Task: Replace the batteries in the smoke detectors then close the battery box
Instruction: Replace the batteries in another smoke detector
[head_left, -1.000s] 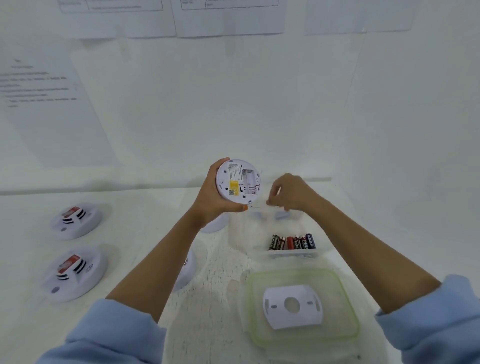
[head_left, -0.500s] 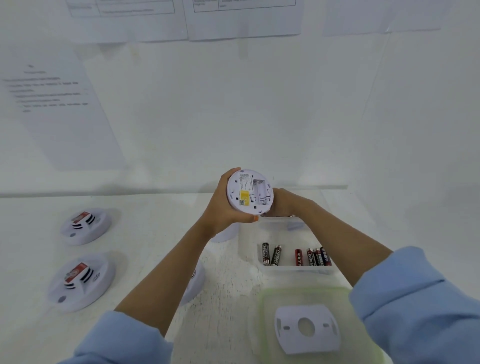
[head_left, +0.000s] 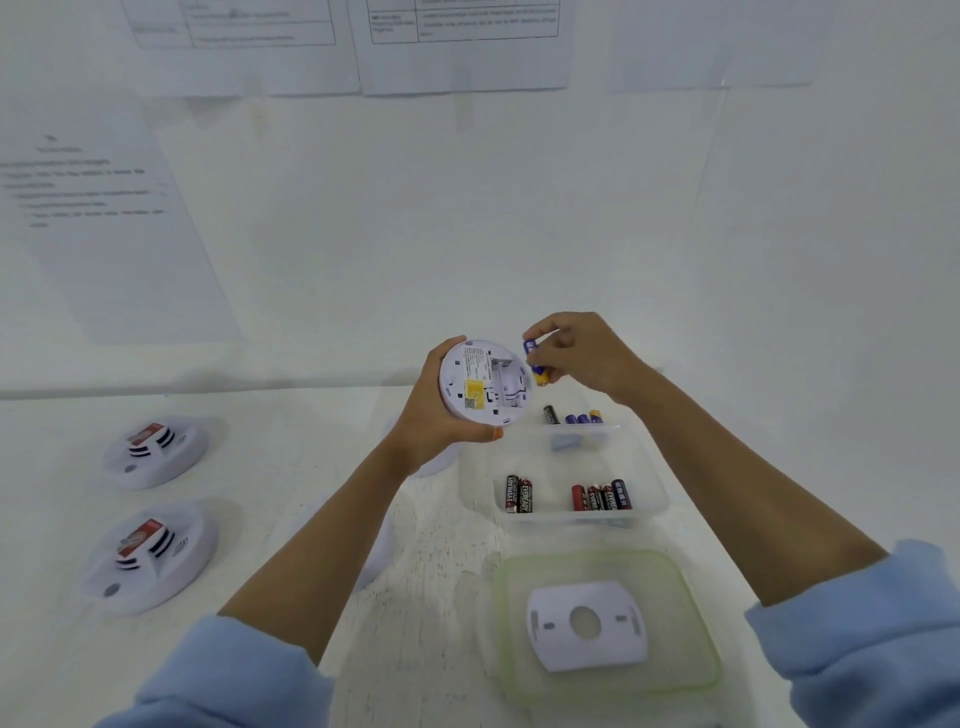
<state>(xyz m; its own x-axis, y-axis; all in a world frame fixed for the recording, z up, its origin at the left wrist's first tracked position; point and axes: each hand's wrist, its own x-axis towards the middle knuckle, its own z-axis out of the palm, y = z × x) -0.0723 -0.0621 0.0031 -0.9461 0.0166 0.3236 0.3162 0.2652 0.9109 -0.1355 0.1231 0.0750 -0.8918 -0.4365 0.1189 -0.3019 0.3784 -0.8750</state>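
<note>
My left hand (head_left: 431, 421) grips a round white smoke detector (head_left: 483, 382) with its back side turned toward me, the battery bay open and a yellow label showing. My right hand (head_left: 582, 353) pinches a blue and yellow battery (head_left: 535, 358) right at the detector's upper right edge. Below them stands the clear plastic battery box (head_left: 644, 467), open, with several batteries (head_left: 597, 496) lying inside in groups. Its green-rimmed lid (head_left: 675, 571) lies in front of the box with the white mounting plate (head_left: 550, 644) resting on it.
Two more white smoke detectors sit on the table at the left, one far (head_left: 156, 449) and one near (head_left: 148, 556). Another white detector (head_left: 376, 545) lies partly hidden under my left forearm. Paper sheets (head_left: 457, 47) hang on the white wall behind.
My right hand rose out of the box holding a blue and yellow battery and brought it to the detector's edge. The detector stays in my left hand.
</note>
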